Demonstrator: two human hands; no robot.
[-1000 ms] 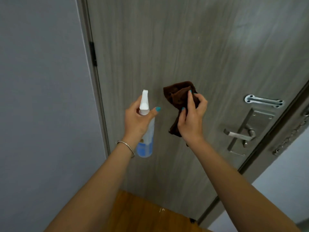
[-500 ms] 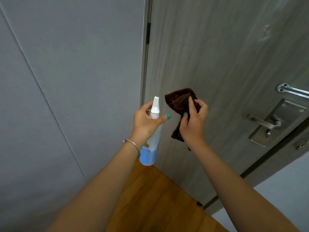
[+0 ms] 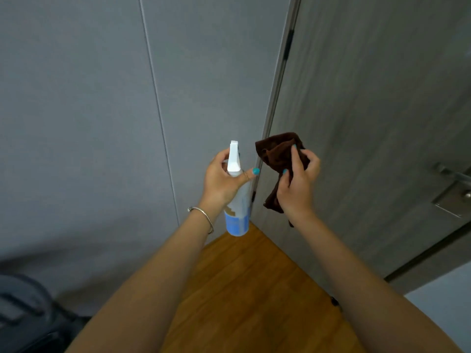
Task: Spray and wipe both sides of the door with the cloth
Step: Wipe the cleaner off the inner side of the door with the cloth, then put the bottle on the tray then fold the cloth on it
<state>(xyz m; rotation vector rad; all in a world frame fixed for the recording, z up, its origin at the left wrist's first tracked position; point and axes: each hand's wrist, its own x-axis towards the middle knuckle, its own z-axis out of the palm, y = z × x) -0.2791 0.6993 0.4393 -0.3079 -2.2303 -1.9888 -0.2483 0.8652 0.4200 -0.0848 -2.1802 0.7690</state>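
Her left hand (image 3: 224, 179) has a closed grip on the spray bottle (image 3: 237, 200); just right of it, her right hand (image 3: 297, 184) clutches the brown cloth (image 3: 277, 154) near the door (image 3: 369, 110).

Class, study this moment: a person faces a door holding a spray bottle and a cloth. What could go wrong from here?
1. The spray bottle in the left hand seems aimed nearer the grey wall than the door; spray may miss.
2. The brown cloth is bunched in the right hand, so wiping may streak.
3. Drips could make the wooden floor slippery.
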